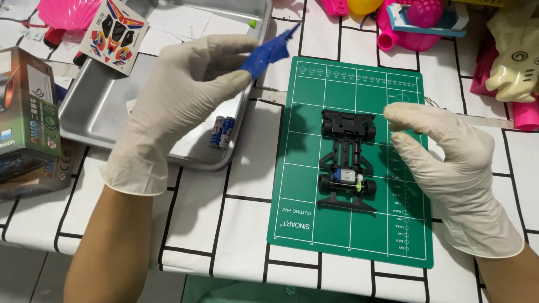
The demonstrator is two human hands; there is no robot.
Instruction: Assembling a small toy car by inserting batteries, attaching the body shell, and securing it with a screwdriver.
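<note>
A black toy car chassis with four wheels and a small white motor at its near end lies on a green cutting mat. My left hand, in a white glove, is raised over the tray's right side and pinches a blue plastic part between thumb and fingers. My right hand, also gloved, hovers just right of the chassis with thumb and forefinger pinched together; whether it holds anything tiny I cannot tell.
A metal tray at the left holds two small batteries. A sticker sheet leans at its far rim. A printed box stands at the left edge. Pink and yellow toys crowd the far side.
</note>
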